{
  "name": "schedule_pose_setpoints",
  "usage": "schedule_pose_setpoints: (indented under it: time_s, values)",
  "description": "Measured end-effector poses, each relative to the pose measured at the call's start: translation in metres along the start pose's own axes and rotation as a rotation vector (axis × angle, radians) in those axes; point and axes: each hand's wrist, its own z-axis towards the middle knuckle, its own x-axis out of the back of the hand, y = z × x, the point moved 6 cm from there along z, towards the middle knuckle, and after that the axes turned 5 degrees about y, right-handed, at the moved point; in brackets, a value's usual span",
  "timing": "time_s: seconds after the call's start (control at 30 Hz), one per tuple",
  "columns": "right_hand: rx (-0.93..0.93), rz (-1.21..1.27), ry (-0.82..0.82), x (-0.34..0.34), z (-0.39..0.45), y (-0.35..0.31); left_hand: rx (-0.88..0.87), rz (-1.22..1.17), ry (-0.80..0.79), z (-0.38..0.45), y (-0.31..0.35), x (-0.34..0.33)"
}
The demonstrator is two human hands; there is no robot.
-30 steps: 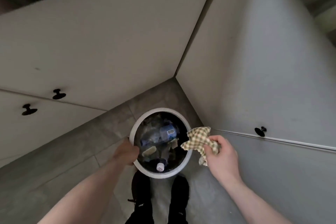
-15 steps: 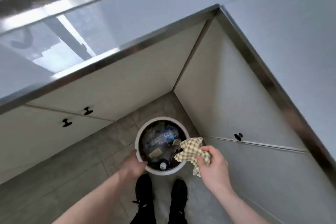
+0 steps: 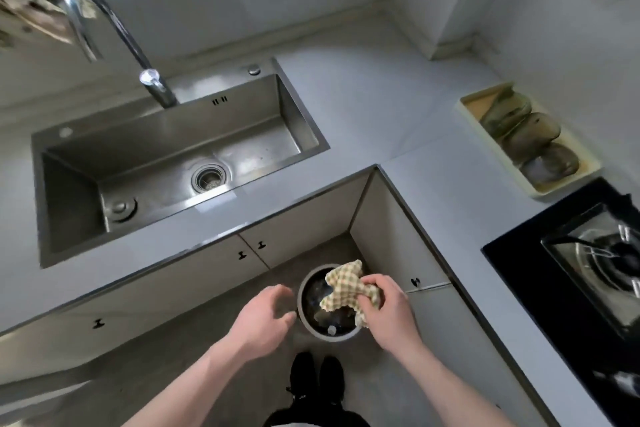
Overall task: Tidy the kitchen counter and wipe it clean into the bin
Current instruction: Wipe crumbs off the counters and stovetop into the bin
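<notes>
Checked cloth (image 3: 348, 288) is soft and light (bunches easily), right hand (image 3: 389, 314) fingers gripping a wad; left hand (image 3: 263, 317) loose, empty beside the bin (image 3: 304, 319).

Bare forearms, no sleeves; black shoes (image 3: 317, 378) with laces.

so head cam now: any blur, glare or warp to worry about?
Head view: wide-angle warp bends the counter edges; top-left corner smeared by motion blur; soft glare on the sink floor; right hand and checked cloth reasonably sharp over the bin.
</notes>
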Motion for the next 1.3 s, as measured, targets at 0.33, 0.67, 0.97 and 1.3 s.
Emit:
schedule_pose_setpoints:
  time_s: [0.33,0.67,0.97,1.3]
  values:
    - [0.377,-0.039,-0.134,0.020,0.006,-0.125,-0.111,-0.065,0.377,-0.084,0.017,0.122]
    - [0.609,-0.047,-0.251,-0.043,0.012,-0.263,-0.084,-0.213,0.560,-0.119,-0.054,0.225]
    - [0.710,0.005,-0.212,-0.161,0.022,-0.411,-0.091,-0.089,0.685,-0.122,-0.157,0.375]
    - [0.783,0.004,-0.203,-0.249,0.039,-0.511,-0.119,-0.041,0.742,-0.104,-0.235,0.499]
